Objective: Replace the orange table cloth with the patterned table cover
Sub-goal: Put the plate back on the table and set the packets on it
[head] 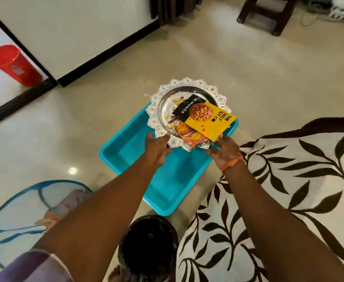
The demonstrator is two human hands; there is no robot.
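A white cover with a dark brown leaf pattern (301, 192) lies spread at the right, filling the lower right of the view. No orange cloth shows. A silver scalloped plate (161, 92) carries a black and yellow almond packet (205, 117) and an orange packet (189, 136). It sits over the far corner of a turquoise plastic tray (167, 180) on the floor. My left hand (156, 149) holds the plate's near left rim. My right hand (225, 151), with an orange thread at the wrist, holds the near right rim under the packets.
A red plastic cup (14, 65) stands at the far left behind a dark door frame. A blue-rimmed mesh cover (26, 212) lies on the floor at the lower left. A dark round pot (148, 245) is just below the tray. A wooden stool (268, 15) stands at the back right.
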